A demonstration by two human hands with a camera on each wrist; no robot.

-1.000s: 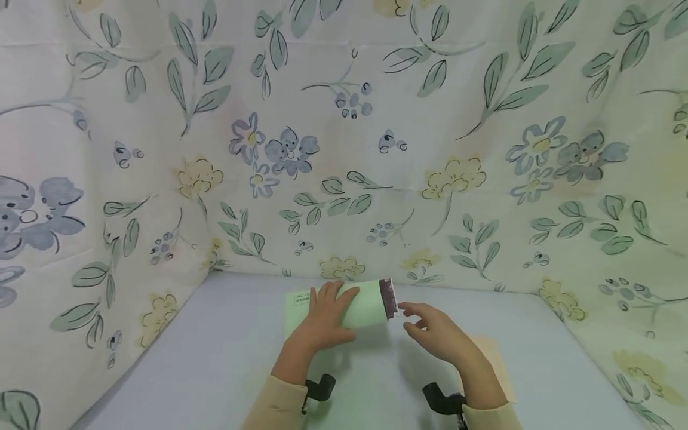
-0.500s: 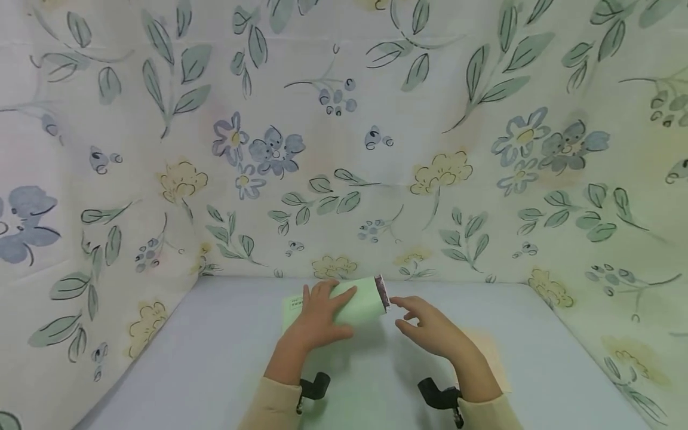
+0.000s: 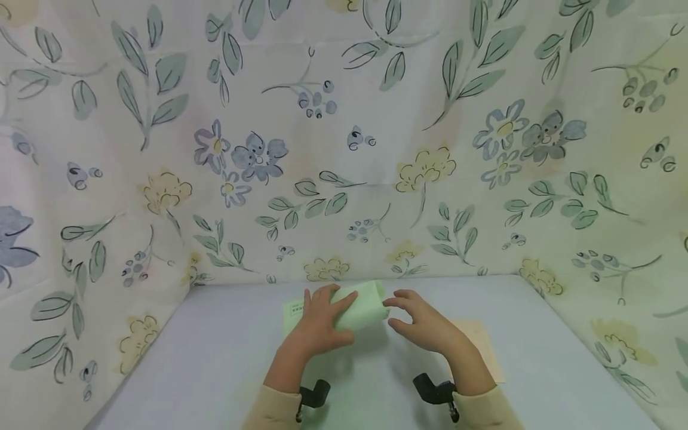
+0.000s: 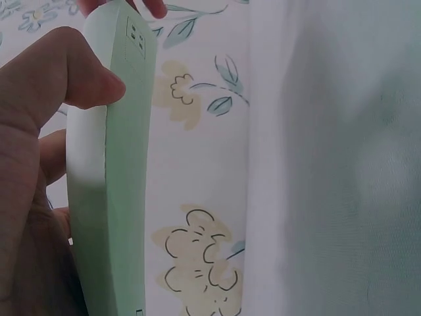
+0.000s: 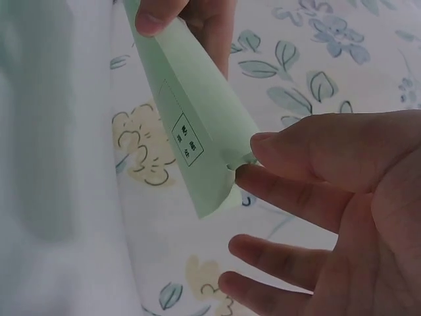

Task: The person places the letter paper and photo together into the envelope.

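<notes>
Pale green, the paper packet [image 3: 365,307] was up off the table [image 3: 226,346], gripped in the left hand [image 3: 321,321], seemingly for steadiness, while the right hand [image 3: 421,322] pinched its end, perhaps controlling the edge.

Pale green paper carton, held lengthwise

The long, flattish carton [image 5: 187,99] has straight creases along its sides and small black lettering in a thin frame near one end. The left hand [image 3: 318,325] grips it along its length; at the lettered end, the right hand's [image 3: 421,322] thumb and forefinger pinch the bent, uneven paper edge.
</notes>
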